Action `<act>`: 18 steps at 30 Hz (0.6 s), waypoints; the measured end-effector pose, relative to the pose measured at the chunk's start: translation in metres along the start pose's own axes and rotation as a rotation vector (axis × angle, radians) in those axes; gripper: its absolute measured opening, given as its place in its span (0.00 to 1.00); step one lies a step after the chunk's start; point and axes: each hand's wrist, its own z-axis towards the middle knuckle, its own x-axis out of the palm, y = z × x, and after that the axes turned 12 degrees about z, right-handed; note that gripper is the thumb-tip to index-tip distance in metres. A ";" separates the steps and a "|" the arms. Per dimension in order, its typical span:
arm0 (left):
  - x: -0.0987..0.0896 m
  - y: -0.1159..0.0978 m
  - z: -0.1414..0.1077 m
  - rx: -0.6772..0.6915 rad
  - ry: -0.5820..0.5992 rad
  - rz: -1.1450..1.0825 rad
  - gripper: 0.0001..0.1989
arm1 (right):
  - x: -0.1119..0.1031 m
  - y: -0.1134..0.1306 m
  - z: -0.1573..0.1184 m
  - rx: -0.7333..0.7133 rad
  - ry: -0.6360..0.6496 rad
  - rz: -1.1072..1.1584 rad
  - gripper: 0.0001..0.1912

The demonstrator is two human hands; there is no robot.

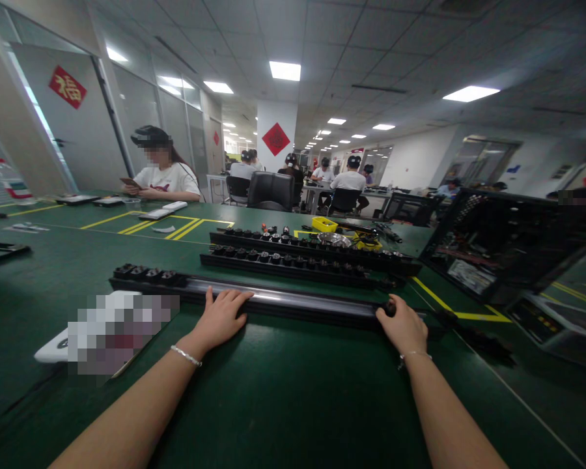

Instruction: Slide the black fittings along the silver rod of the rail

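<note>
A long black rail [293, 302] lies across the table in front of me. Several round black socket-like pieces [152, 274] sit in a row at its left end, while its middle shows a bare, shiny channel. My left hand [222, 320] rests on the rail's near side left of centre, fingers stretched out and touching it. Toward the right end, my right hand [404, 324] is closed, with thumb and fingers around a small black round piece [389, 309] at the channel. Its underside is hidden by my fingers.
Two filled black rails [283, 260] lie behind, with a yellow tray [324, 224] and a metal dish [334, 240] beyond. An open black case [488, 241] stands right. A white device [53, 348], partly blurred, lies left. Across the table sits a person [163, 176] holding a phone.
</note>
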 end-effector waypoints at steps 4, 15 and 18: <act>0.000 0.000 0.000 0.002 -0.009 0.006 0.25 | 0.002 -0.004 0.000 -0.002 -0.034 -0.063 0.31; -0.001 0.000 0.000 0.001 -0.001 -0.002 0.25 | 0.001 -0.006 0.002 -0.007 -0.007 -0.063 0.31; -0.002 0.000 -0.001 -0.002 0.002 0.004 0.25 | 0.001 -0.006 0.002 -0.004 -0.007 -0.064 0.31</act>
